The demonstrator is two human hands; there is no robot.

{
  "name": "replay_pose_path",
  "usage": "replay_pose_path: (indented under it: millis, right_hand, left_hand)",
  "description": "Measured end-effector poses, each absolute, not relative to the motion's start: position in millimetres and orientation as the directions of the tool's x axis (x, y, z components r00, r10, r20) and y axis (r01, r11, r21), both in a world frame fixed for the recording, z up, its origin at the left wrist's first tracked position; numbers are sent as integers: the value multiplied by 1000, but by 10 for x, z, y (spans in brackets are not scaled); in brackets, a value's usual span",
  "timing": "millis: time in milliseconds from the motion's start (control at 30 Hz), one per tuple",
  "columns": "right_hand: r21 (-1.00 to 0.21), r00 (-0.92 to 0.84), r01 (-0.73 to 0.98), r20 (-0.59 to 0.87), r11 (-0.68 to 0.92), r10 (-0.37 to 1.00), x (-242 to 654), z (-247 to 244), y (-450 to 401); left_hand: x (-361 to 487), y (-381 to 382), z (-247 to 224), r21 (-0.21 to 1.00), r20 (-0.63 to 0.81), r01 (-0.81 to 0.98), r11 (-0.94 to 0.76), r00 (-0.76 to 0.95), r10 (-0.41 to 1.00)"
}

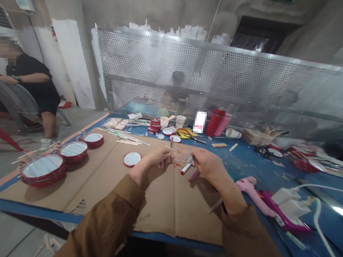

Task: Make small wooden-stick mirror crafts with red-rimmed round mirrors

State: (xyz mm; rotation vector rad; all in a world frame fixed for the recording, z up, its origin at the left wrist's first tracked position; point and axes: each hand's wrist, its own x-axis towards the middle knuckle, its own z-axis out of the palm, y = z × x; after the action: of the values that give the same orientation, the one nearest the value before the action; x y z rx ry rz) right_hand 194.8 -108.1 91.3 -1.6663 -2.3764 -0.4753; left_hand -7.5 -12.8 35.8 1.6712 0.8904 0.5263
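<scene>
My left hand (160, 157) is closed over the cardboard sheet (152, 212), with a short brownish stick (171, 142) poking up at its fingertips. In my right hand (208, 161), the fingers are closed around a white marker (186, 166) with a dark red end. A purple-pink marker (194, 176) shows just under that hand; whether it is held too, I cannot tell. Between the hands lies a pile of coloured rubber bands (181, 155). Left of my left hand sits a small round red-rimmed piece with a white top (132, 159).
Three red drum-like rounds, the largest in front (44, 169), line the left side. Pink glue gun (247, 184), white plugs (291, 202) and cables occupy the right. Scissors (190, 135), paper cups (180, 122) and a red bottle (215, 123) stand behind, before a perforated metal screen (163, 59). A person (30, 73) sits left.
</scene>
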Motion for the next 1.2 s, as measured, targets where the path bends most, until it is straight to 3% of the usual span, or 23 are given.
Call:
replay_pose_path:
  millis: [100,233,433,633,900,1067,1200]
  right_hand:
    - [118,-263,963,228,242,937,2077,907,-1068]
    - [24,-266,964,63,265,962,2148,874,-1081]
    - [-16,-193,979,263,205,945,2202,794,-1005]
    - [-110,-218,952,420,287,881,2212,656,-915]
    - [-293,-109,914,488,281,866,2033,663,-915]
    - [-447,-51,838,507,313,860,1815,635,-913]
    - [-701,94,650,458,294,884,1463,726,-912]
  left_hand:
    - [-82,-140,366,925,-134,361,-120,606,784]
    - [-71,-139,358,911,-165,390,-130,636,754]
    - [-25,-133,322,894,-187,428,-135,629,755]
    - [24,-182,338,881,-199,456,-125,597,777]
    - [35,-202,308,877,-145,453,-160,567,811]
    - [0,-204,278,922,-110,363,-135,578,808]
    - [-11,-190,260,949,-79,293,-112,571,817]
